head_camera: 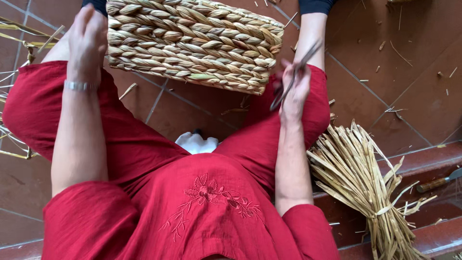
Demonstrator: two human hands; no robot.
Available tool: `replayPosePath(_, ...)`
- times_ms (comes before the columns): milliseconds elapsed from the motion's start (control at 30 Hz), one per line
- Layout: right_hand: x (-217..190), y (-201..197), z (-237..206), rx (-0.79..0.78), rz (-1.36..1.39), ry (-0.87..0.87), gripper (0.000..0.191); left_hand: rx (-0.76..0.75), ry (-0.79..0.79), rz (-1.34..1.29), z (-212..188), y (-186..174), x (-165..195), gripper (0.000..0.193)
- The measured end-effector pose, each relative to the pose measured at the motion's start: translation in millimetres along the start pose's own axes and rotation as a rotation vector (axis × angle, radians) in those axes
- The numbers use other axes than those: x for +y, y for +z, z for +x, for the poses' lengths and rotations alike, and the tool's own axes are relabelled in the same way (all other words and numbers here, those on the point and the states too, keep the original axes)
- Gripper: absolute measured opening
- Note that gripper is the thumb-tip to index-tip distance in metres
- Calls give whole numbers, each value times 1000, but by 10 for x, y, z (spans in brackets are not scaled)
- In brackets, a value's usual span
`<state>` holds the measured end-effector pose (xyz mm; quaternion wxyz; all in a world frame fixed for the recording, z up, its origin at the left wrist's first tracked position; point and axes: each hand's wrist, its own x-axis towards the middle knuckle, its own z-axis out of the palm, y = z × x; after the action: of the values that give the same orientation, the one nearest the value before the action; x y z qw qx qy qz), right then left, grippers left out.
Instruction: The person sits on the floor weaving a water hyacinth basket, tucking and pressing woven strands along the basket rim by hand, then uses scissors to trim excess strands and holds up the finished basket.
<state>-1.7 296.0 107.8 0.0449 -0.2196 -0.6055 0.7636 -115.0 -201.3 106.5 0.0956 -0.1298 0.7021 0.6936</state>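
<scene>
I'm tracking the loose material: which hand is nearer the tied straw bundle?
Right. The right hand, holding scissors, is just up-left of the straw bundle; the left hand is across the woven basket.

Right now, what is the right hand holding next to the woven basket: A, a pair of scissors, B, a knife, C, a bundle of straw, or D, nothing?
A: the right hand grips a pair of scissors, their blades pointing up beside the basket; the bundle of straw lies apart on the floor.
</scene>
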Motion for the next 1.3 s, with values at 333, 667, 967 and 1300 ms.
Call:
replayPosePath(333, -339, 373, 335, -69, 179, -111, 48, 59, 207, 221, -2, 594, 474, 41)
replayPosePath(667, 403, -10, 170, 137, -304, 249, 39, 345, -135, 249, -543, 599, -787, 46)
replayPosePath(967, 789, -102, 231, 60, -589, 1, 46, 176, -45, 522, -293, 583, -1041, 44)
replayPosePath(1300, 862, -17, 389, 57, -539, 65, 44, 296, -64, 324, -243, 777, -945, 40)
